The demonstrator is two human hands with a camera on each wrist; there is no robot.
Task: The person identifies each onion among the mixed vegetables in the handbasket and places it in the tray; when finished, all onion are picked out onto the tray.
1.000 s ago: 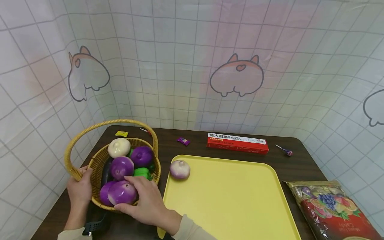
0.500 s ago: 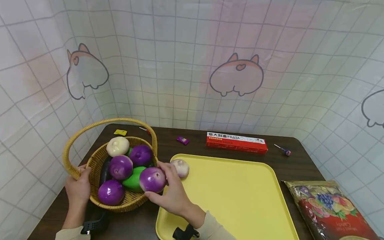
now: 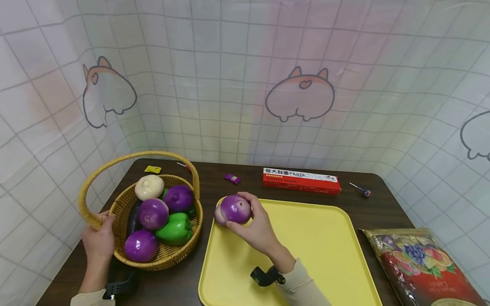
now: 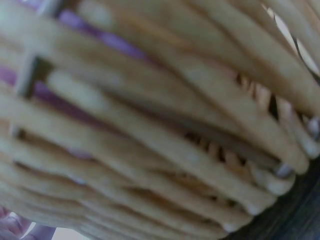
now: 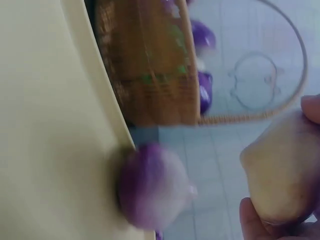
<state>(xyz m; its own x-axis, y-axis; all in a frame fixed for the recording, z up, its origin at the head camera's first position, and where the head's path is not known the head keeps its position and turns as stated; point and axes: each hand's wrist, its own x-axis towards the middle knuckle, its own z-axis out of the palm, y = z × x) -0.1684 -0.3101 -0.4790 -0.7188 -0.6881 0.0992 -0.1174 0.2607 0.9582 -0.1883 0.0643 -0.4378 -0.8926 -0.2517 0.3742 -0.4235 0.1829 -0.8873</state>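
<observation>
In the head view my right hand (image 3: pixel 260 227) holds a purple-and-white onion (image 3: pixel 236 209) between thumb and fingers, above the yellow tray's left part. A paler onion (image 5: pixel 155 186) sits on the tray, mostly hidden behind the held one in the head view. The right wrist view shows the held onion's pale, pointed end (image 5: pixel 280 175), apart from the tray. My left hand (image 3: pixel 98 238) grips the wicker basket (image 3: pixel 168 259) at its left side, near the handle's base. Inside lie several purple onions (image 3: pixel 141 245), a white onion (image 3: pixel 149 187), a green bell pepper (image 3: pixel 176 229) and a dark eggplant (image 3: pixel 133 219).
The yellow tray (image 3: pixel 314 246) lies right of the basket. Behind it are a red pasta box (image 3: pixel 301 181), a purple-wrapped candy (image 3: pixel 232 178) and a lollipop (image 3: pixel 361 190). A yellow candy (image 3: pixel 153 169) lies behind the basket. A candy bag (image 3: pixel 425 267) rests at right.
My right hand has lifted the onion from the basket's front and carried it right, over the tray. The bell pepper is now uncovered. My left hand has stayed on the basket.
</observation>
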